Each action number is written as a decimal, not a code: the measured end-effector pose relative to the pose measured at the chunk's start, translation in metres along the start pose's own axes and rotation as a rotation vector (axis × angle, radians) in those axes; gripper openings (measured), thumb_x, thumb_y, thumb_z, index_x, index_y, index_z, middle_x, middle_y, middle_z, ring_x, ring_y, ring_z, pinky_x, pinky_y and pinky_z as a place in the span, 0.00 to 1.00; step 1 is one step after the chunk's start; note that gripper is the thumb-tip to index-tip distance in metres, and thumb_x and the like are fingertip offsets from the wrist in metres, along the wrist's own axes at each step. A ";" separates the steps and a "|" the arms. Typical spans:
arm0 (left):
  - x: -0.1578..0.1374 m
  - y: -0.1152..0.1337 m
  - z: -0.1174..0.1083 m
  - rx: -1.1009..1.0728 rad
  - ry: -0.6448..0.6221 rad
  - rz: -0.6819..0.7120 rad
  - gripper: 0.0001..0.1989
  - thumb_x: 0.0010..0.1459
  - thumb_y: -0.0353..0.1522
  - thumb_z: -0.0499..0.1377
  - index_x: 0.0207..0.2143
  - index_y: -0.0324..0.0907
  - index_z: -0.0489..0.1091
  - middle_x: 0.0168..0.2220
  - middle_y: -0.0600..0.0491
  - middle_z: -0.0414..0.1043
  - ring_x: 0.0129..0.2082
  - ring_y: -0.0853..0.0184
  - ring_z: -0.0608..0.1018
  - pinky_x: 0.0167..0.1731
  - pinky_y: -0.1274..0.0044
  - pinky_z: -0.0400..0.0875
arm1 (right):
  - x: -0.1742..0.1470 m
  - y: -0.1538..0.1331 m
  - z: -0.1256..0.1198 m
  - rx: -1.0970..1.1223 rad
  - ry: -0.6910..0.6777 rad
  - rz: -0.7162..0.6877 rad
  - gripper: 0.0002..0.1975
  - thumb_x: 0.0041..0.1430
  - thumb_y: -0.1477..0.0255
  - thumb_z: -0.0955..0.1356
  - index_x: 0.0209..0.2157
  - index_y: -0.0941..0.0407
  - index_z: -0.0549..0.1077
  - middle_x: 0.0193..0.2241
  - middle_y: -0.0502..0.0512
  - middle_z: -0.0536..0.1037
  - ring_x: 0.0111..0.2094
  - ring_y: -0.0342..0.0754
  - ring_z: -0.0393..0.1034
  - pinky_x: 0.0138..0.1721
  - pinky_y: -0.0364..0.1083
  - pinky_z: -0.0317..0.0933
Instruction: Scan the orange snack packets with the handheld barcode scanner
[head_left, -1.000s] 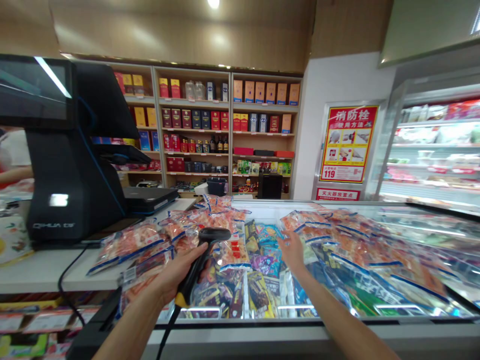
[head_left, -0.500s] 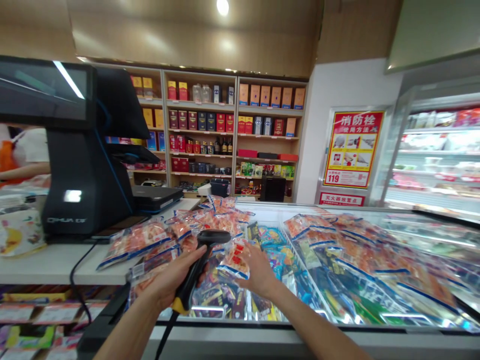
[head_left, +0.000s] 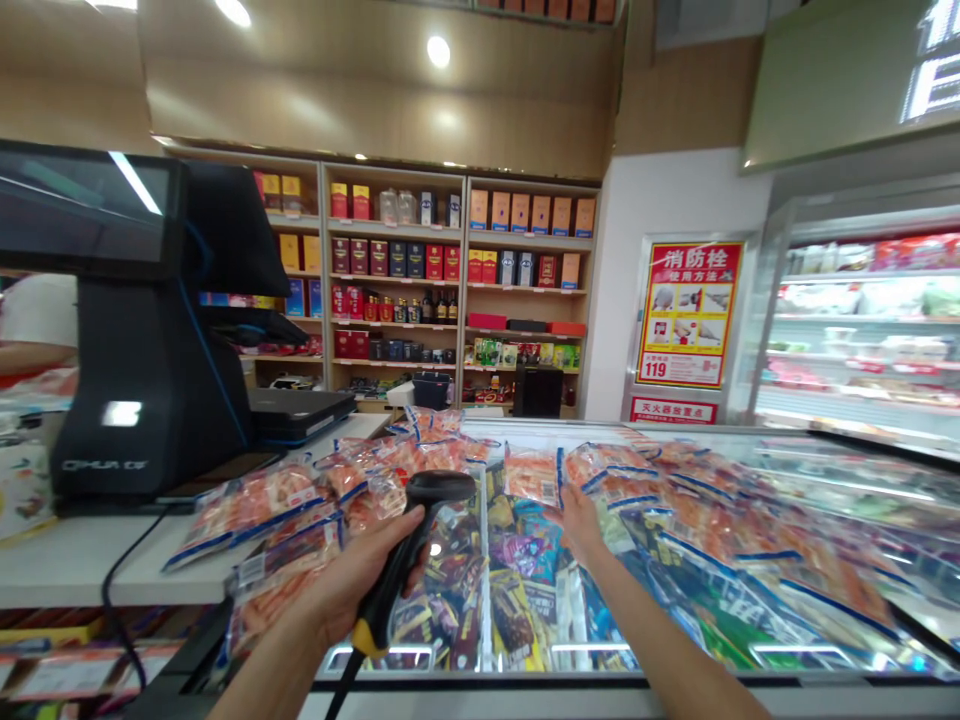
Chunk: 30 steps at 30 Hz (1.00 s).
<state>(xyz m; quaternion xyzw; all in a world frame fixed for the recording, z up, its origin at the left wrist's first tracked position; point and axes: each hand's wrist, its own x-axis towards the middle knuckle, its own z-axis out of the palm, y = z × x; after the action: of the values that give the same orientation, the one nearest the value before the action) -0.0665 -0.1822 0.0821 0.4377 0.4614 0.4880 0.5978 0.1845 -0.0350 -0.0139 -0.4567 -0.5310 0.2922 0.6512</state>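
Note:
My left hand (head_left: 367, 570) is wrapped round the grip of a black barcode scanner (head_left: 441, 487) with a yellow-banded base and a cable hanging down. My right hand (head_left: 583, 520) is closed at the blue edge of a clear plastic food packet (head_left: 531, 474) with orange-pink contents, held above the glass-topped freezer. The packet's printed label faces me. Similar packets form a pile (head_left: 712, 490) just right of my right hand. Another heap of them (head_left: 277, 497) lies to the left, beyond and beside the scanner.
Wrapped frozen goods (head_left: 517, 600) show through the freezer glass. A black checkout terminal (head_left: 150, 380) stands on the white counter (head_left: 90, 560) at left, its cable running down. Shelves of boxed bottles (head_left: 397, 260) line the back wall. Part of a person in white (head_left: 37, 320) shows at far left.
My right hand has carried the packet from beside the scanner over to the right, near the right pile. The left hand keeps the scanner nearly in place. The view has tilted up slightly.

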 end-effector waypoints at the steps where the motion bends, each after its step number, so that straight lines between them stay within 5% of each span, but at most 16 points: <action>1: 0.001 0.000 0.005 0.018 -0.015 0.006 0.16 0.46 0.42 0.54 0.21 0.37 0.63 0.18 0.55 0.66 0.14 0.76 0.66 0.14 0.83 0.60 | 0.005 0.004 -0.009 0.082 0.015 0.063 0.16 0.48 0.63 0.56 0.34 0.57 0.64 0.29 0.56 0.74 0.24 0.47 0.69 0.24 0.47 0.64; 6: 0.011 -0.003 0.032 0.057 -0.103 0.006 0.16 0.46 0.44 0.53 0.23 0.38 0.62 0.18 0.55 0.66 0.14 0.76 0.66 0.14 0.83 0.58 | 0.013 0.016 -0.036 0.204 0.034 0.179 0.13 0.46 0.60 0.58 0.30 0.54 0.61 0.32 0.59 0.74 0.26 0.50 0.70 0.24 0.49 0.64; 15: 0.020 -0.008 0.067 0.088 -0.193 -0.024 0.16 0.45 0.44 0.53 0.23 0.39 0.60 0.17 0.57 0.65 0.12 0.77 0.65 0.12 0.84 0.55 | 0.016 0.021 -0.041 0.226 0.087 0.216 0.17 0.46 0.58 0.57 0.33 0.55 0.62 0.33 0.60 0.73 0.31 0.52 0.70 0.29 0.51 0.65; 24: 0.029 -0.011 0.072 0.062 -0.293 -0.083 0.17 0.44 0.45 0.54 0.22 0.39 0.60 0.17 0.57 0.65 0.13 0.77 0.66 0.13 0.84 0.56 | 0.020 0.026 -0.041 0.062 0.078 0.097 0.19 0.50 0.58 0.53 0.34 0.54 0.64 0.28 0.57 0.74 0.26 0.49 0.71 0.26 0.48 0.65; 30: 0.033 -0.014 0.065 0.057 -0.219 -0.073 0.17 0.43 0.45 0.55 0.24 0.39 0.60 0.17 0.57 0.65 0.13 0.76 0.66 0.13 0.84 0.57 | 0.026 0.033 -0.040 -0.005 0.131 0.088 0.16 0.49 0.63 0.54 0.32 0.55 0.66 0.23 0.55 0.74 0.23 0.48 0.70 0.24 0.48 0.63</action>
<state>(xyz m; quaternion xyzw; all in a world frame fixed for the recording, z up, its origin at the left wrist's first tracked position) 0.0032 -0.1563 0.0763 0.4884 0.4226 0.4019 0.6491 0.2336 -0.0102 -0.0329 -0.4995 -0.4673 0.2888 0.6698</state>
